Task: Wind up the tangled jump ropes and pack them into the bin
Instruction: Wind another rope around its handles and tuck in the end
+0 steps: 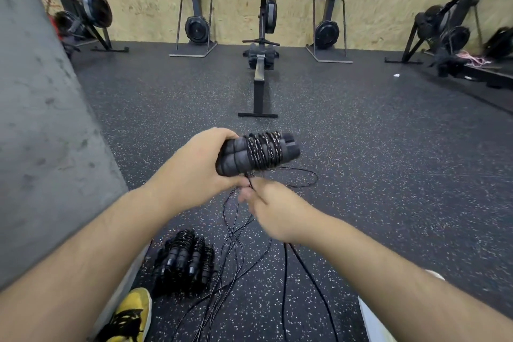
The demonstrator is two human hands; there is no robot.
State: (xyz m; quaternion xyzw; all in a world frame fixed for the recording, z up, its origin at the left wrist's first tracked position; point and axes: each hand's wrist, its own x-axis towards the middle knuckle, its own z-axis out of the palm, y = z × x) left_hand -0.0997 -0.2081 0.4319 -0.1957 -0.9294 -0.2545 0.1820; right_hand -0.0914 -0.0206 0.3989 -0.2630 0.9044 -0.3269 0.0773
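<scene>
My left hand [194, 164] grips the near end of a pair of foam jump rope handles [236, 159], fingers and thumb curled round them; the two handles lie side by side, roughly level, their far ends pointing to my right; several turns of speckled black cord [265, 151] sit wrapped round the middle of the pair; from under the handles the cord drops a short way to my right hand [273, 211], just below and nearly touching the left, its fingers curled on the cord, though the hand is blurred and I cannot tell the exact pinch; the loose strands [233, 247] hang from there and sprawl in crossing loops over the speckled rubber floor [361, 175]; a heap of wound ropes [186, 261] lies on the floor near my yellow shoe [130, 314], beside a grey wall [41, 119]; a rowing machine [261, 64] stands well ahead.
</scene>
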